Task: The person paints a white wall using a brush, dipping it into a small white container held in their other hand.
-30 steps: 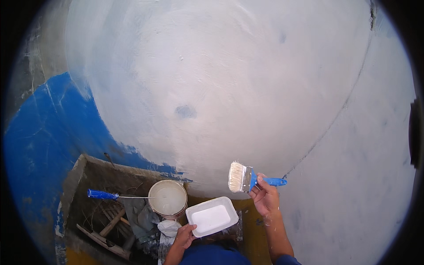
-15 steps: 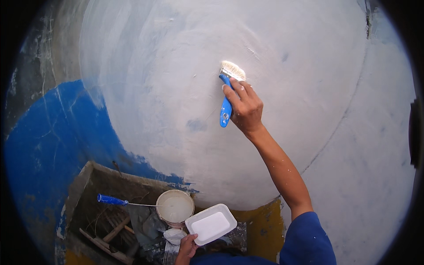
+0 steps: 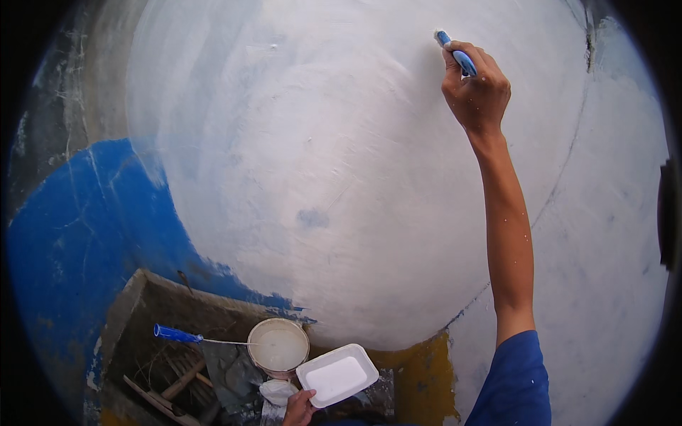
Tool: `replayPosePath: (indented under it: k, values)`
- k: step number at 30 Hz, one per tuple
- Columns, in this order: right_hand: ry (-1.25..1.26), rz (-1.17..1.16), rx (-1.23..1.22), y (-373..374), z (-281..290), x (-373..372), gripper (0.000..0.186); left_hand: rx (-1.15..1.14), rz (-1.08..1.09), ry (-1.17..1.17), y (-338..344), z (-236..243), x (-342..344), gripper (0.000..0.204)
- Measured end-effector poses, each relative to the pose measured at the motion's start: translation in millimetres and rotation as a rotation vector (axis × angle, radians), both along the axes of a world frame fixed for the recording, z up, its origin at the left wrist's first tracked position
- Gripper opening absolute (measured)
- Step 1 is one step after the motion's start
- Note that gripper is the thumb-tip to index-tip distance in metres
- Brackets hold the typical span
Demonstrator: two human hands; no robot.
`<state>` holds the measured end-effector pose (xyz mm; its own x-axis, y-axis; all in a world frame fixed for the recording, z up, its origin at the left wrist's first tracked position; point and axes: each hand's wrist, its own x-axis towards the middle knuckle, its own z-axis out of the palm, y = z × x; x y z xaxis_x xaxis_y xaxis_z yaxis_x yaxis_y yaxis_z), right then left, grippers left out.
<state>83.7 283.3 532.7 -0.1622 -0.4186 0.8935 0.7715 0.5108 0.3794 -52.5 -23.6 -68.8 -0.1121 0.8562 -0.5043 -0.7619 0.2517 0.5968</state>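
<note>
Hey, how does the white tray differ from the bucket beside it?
The tray is rectangular with rounded corners; the bucket is round.
The left hand grips the tray's edge, while no hand touches the bucket.
A blue-handled tool reaches over the bucket's rim; none sits in the tray.
Both are open at the top and whitish inside.

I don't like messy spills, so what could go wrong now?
The left hand holds the white tray only by its edge, so it might tip and spill the white liquid. The right hand has the brush up at the wall, so drips could land on the speckled right forearm. The blue-handled tool sticks out past the bucket, so a bump might knock it.
</note>
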Motion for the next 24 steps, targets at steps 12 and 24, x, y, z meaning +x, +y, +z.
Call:
replayPosePath:
  k: [12, 24]
  values:
    - [-0.813, 0.289, -0.748, -3.8, -274.6, -69.4, 0.025, 0.074, -0.008, -0.096, 13.6, 7.8, 2.6, 0.042]
    - [-0.535, 0.086, -0.243, -5.0, -279.9, -73.3, 0.020, 0.032, 0.032, -0.097, -1.5, -0.3, -0.9, 0.040]
